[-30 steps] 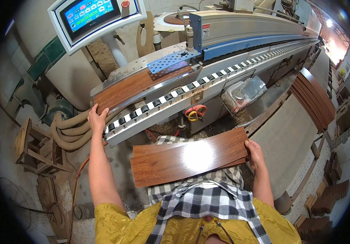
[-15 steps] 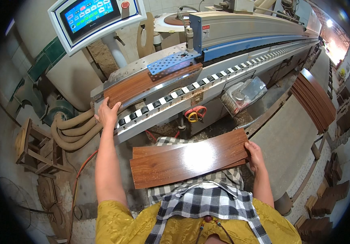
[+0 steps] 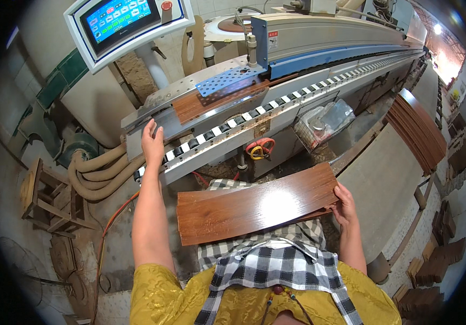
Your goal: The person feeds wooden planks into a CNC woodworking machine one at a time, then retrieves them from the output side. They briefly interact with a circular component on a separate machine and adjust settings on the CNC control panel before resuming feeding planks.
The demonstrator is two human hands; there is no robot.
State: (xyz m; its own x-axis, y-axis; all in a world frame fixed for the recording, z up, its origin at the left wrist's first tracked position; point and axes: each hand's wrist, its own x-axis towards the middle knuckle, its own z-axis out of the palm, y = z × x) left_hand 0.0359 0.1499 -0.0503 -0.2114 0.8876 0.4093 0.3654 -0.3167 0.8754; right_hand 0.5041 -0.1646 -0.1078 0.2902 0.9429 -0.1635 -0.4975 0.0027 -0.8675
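Note:
My left hand (image 3: 153, 142) is open over the near end of the machine's feed bed, its fingers apart with nothing in them. Beyond it, a brown wood-grain plank (image 3: 203, 106) lies on the bed, its far part under a blue perforated guard plate (image 3: 227, 81). A small stack of glossy brown planks (image 3: 233, 214) rests across my lap on a checked apron. My right hand (image 3: 345, 203) grips the right end of these planks, thumb on top. Light glares off the top plank, and the lower ones show only at their edges.
A roller chain (image 3: 233, 123) runs along the machine's near side. Above left stands a control screen (image 3: 119, 21). Red and yellow scissors (image 3: 259, 149) hang below the rail beside a wire basket (image 3: 324, 125). More planks (image 3: 419, 132) are stacked on the grey bench (image 3: 376, 200) at right.
The plank on the machine has slid farther in, away from my left hand, which has let go of it. The top plank in my lap has shifted slightly right with my right hand.

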